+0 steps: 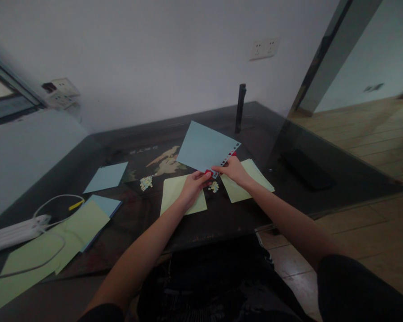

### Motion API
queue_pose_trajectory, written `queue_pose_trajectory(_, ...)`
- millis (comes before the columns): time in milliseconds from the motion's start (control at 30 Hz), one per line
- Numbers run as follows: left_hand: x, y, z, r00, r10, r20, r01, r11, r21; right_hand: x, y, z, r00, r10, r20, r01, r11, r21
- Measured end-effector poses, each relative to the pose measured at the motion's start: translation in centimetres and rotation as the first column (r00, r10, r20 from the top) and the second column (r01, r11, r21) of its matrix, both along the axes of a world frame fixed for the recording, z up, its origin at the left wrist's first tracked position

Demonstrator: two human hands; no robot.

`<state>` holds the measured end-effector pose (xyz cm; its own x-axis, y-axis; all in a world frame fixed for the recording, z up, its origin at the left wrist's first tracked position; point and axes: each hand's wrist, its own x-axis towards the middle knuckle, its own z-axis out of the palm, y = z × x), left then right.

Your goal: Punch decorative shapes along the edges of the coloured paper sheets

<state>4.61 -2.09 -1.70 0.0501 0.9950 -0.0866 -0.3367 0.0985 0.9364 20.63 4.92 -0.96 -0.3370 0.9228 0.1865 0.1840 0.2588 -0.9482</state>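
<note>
A light blue sheet of paper [206, 144] is held tilted above the desk, with a row of small punched holes along its right edge. My left hand [195, 184] is closed at the sheet's lower corner, on a small red paper punch [208, 172] mostly hidden by the fingers. Along the punched edge, my right hand [233, 169] pinches the blue sheet; a bit of red also shows behind its fingers. Under the hands lie pale yellow-green sheets, one on the left [171, 194] and a stack on the right [255, 176]. Between them is a little pile of punched-out paper bits [214, 187].
Another pile of bits [146, 183] lies left. Farther left are a blue sheet [107, 175], yellow-green sheets [82, 221] and a white power strip [16, 232] with its cable. A black upright object [240, 109] stands at the back; a dark flat case [307, 169] lies right.
</note>
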Motion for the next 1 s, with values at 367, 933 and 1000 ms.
queue_pose_trajectory(367,-0.07,0.02,0.03,1.0,0.011,-0.008,-0.011,1.0,-0.023,-0.06,-0.12,0.24,1.0,0.008,-0.002,-0.008,1.0,-0.006)
queue_pose_trajectory(933,-0.15,0.18,-0.24,1.0,0.012,-0.003,-0.012,1.0,-0.018,0.0,-0.32,0.57,1.0,0.027,0.007,-0.027,1.0,-0.004)
queue_pose_trajectory(1000,-0.16,0.16,-0.2,1.0,0.009,0.001,-0.009,1.0,-0.013,0.01,-0.33,0.63,1.0,0.024,0.015,-0.024,1.0,0.0)
